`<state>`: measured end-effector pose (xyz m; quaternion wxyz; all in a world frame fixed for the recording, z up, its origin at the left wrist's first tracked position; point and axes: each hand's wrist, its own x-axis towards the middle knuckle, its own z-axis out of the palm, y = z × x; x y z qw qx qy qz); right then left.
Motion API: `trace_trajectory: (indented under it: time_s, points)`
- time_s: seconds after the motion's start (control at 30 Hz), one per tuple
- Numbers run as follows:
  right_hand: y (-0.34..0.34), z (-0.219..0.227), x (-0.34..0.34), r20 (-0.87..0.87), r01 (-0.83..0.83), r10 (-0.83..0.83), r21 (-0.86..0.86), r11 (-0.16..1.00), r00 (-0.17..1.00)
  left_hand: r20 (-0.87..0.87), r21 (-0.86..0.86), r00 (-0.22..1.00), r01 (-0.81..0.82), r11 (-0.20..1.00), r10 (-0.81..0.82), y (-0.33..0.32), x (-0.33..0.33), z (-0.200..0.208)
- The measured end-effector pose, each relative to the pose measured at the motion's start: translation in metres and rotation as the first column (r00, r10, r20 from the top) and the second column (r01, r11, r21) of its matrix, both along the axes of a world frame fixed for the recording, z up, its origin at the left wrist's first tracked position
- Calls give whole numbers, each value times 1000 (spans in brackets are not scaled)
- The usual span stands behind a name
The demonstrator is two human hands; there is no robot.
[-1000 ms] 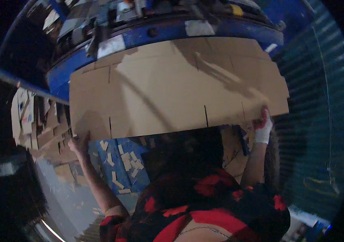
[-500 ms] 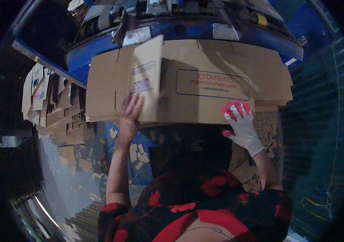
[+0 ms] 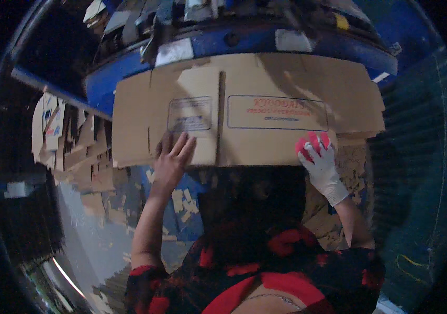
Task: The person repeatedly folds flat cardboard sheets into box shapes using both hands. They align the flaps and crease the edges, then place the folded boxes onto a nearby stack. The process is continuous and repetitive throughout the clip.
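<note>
A brown cardboard sheet [image 3: 270,144], creased and printed with a framed label, lies in front of me. Its narrower left panel [image 3: 197,144] is folded down nearly flat, leaving a dark slot beside the wide printed part. My left hand [image 3: 174,159], bare, rests on that panel's near left edge with fingers stretched and spread. At the near right edge, my right hand [image 3: 319,157] wears a white glove with red fingertips. Its fingers lie over the cardboard's edge; the thumb is hidden, and whether it grips beneath does not show.
Beyond the cardboard runs a blue machine frame [image 3: 208,49] with metal parts above it. Stacked cardboard pieces [image 3: 77,138] stand at the left. Small cardboard scraps [image 3: 184,201] litter the floor below. Dark corrugated sheeting [image 3: 406,157] rises on the right.
The left panel, which stood up at an angle, has come down nearly flat onto the cardboard. My left hand has shifted slightly right and nearer; my right hand stays at the near right edge.
</note>
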<state>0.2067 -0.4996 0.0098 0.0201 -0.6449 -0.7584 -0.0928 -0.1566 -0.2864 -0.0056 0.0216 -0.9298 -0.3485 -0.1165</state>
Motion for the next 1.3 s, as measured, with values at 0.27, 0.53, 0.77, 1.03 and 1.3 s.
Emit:
trace_trajectory:
  time_s: [0.27, 0.53, 0.77, 1.03, 1.3]
  points:
    - [107, 17, 41, -1, -95, 99, 286, 954, 995, 431, 75, 898, -137, 988, 92, 75, 24, -1]
    - [181, 9, 89, -17, -71, 75, 155, 985, 997, 506, 79, 857, -158, 984, 97, 129, 65, -5]
    - [304, 11, 138, -62, -11, 24, 205, 979, 998, 193, 316, 918, -391, 864, 345, 239, 133, 9]
    - [312, 37, 157, -241, 174, -84, 384, 907, 967, 339, -70, 941, 1, 998, 23, 260, 155, 9]
    - [55, -1, 102, -222, 656, -628, 79, 751, 746, -289, 606, 887, -121, 786, 359, 165, -289, -118]
